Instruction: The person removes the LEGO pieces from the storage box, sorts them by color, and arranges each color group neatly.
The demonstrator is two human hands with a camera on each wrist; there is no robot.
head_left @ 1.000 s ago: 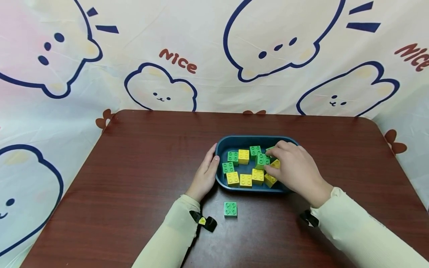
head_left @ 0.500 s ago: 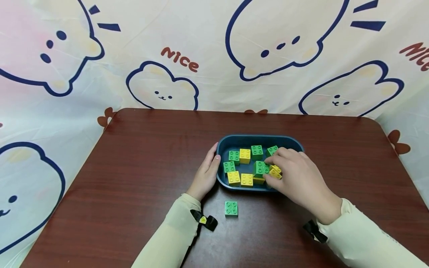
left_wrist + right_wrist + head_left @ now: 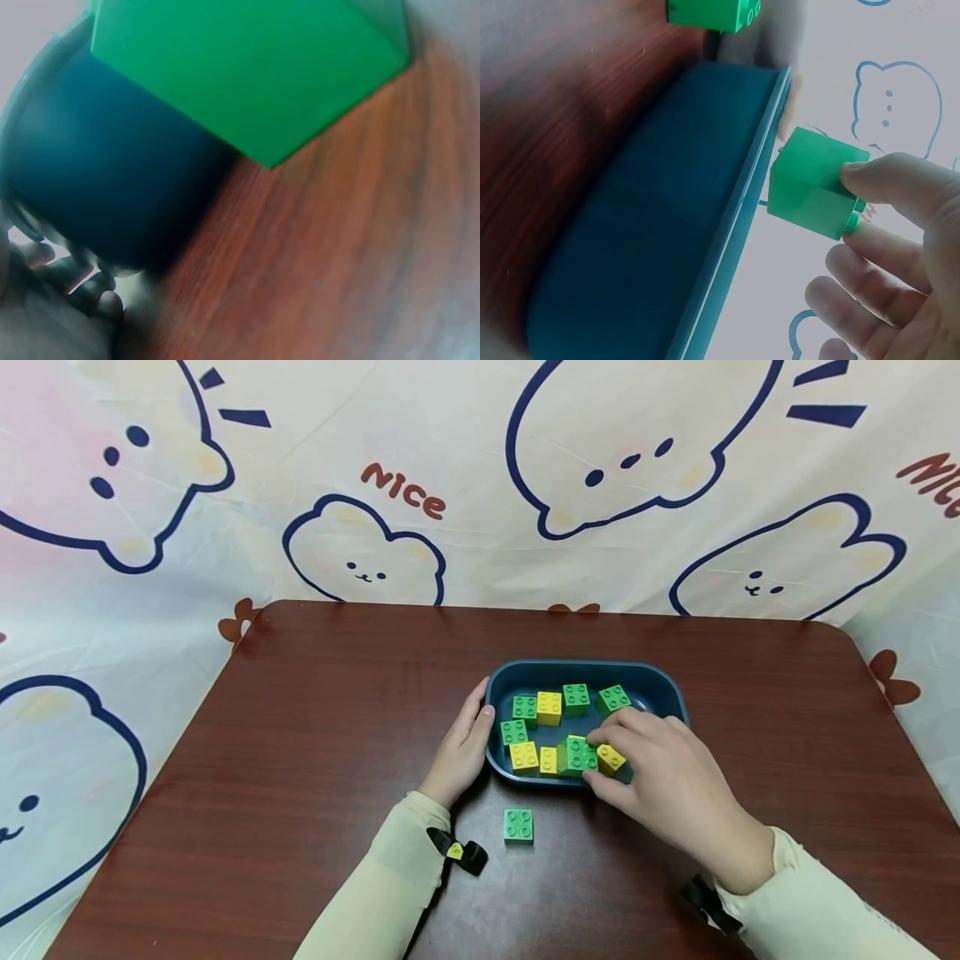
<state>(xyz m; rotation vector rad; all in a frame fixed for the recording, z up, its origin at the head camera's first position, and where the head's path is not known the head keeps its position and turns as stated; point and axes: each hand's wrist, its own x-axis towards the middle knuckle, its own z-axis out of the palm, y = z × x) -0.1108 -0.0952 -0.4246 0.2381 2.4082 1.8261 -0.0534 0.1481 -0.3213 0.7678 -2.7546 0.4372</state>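
Note:
My right hand [image 3: 667,777] pinches a green toy building brick [image 3: 582,756] between thumb and fingers, over the near side of a dark blue tray [image 3: 517,673]. In the right wrist view this brick [image 3: 806,180] appears above the tray's rim, the thumb [image 3: 892,180] on one face and a finger by its studs. My left hand [image 3: 459,752] rests against the tray's left end, fingers along the outer wall. One green brick [image 3: 518,827] lies on the table in front of the tray; it looms large in the left wrist view.
Several green and yellow bricks lie inside the tray, among them a yellow one [image 3: 550,708] and a green one [image 3: 613,699]. The brown wooden table [image 3: 360,710] stands before a cartoon-printed cloth [image 3: 480,560].
My right hand has carried the green brick toward the tray's near side, uncovering the green brick at the back right. The left hand stays at the tray's left end.

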